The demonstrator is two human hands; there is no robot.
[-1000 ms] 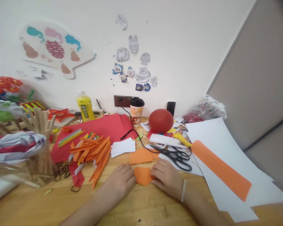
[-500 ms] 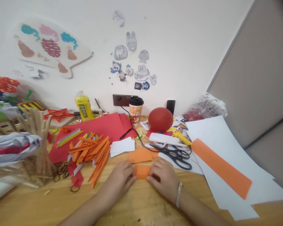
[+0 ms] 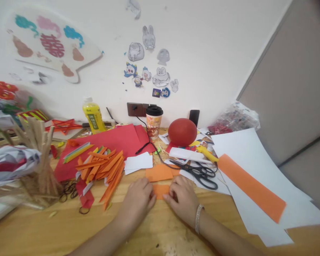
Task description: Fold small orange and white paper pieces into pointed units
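In the lower middle of the frame, a small orange slip (image 3: pixel 160 192) lies between two bare hands, just above the table (image 3: pixel 162 231) or on it; which cannot be told. The left hand (image 3: pixel 139 197) has its fingers curled at the slip's left end, the right hand (image 3: pixel 183 199) its thumb on the right end with the fingers bent beside it. Whether either one pinches the paper or merely presses it is hidden. A bracelet (image 3: pixel 198 218) circles the right wrist.

Just above the slip lies another orange piece (image 3: pixel 158 172), with scissors (image 3: pixel 200 174) to its right and white cards (image 3: pixel 138 161) to its upper left. Folded strips (image 3: pixel 101 165) pile up left of centre, partly over red paper (image 3: pixel 106 142). A bottle (image 3: pixel 94 117), a lidded cup (image 3: pixel 154 122) and a red ball (image 3: pixel 182 132) stand across the middle. At right, a long orange strip (image 3: pixel 252 186) crosses white sheets (image 3: pixel 245 145).
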